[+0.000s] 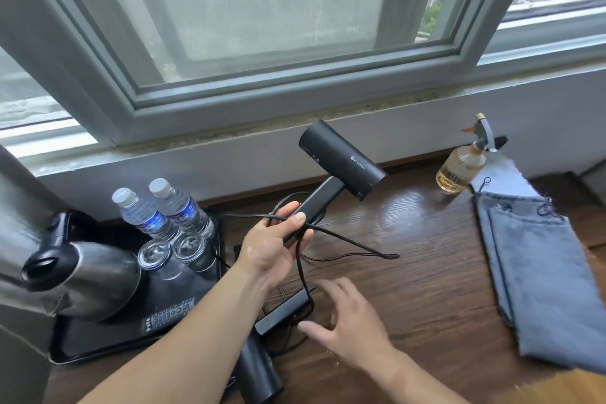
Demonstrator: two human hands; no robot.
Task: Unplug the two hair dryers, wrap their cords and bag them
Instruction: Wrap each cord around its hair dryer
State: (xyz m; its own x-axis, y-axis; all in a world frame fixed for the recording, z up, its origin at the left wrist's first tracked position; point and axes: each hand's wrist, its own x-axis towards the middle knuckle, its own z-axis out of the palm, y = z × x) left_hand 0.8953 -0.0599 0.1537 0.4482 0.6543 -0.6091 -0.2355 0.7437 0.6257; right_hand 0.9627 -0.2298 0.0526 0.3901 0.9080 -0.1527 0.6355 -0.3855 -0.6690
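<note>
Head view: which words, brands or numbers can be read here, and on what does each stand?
"EASTIN" on the barrel of the held hair dryer; last letters unsure.
Blue labels on the water bottles: too blurred to read.
Buttons of the remote control: too small to read.

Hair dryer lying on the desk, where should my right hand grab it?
Take the hair dryer by its slim handle, coming from the right and above: the handle juts toward the open right hand, while the barrel is partly hidden by the left forearm.
</note>
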